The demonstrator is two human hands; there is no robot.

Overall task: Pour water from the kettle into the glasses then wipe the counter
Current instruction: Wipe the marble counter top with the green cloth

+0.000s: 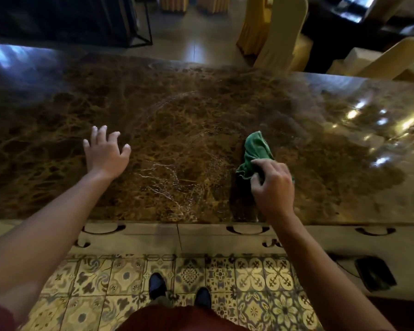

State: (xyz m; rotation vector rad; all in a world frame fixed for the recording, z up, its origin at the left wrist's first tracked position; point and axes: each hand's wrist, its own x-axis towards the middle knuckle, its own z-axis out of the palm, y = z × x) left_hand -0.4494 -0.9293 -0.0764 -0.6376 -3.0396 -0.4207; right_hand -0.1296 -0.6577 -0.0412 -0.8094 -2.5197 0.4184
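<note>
My right hand (271, 185) clamps the bunched green cloth (256, 151) right of centre, left hand (105, 151) splayed, so streaks (167, 185) at lower centre may just smear.

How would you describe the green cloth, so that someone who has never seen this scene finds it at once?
Start from the wide brown marble counter that fills the middle of the view. On its right part, the right hand grips a crumpled green cloth against the stone. It is the only green thing on the counter.
</note>
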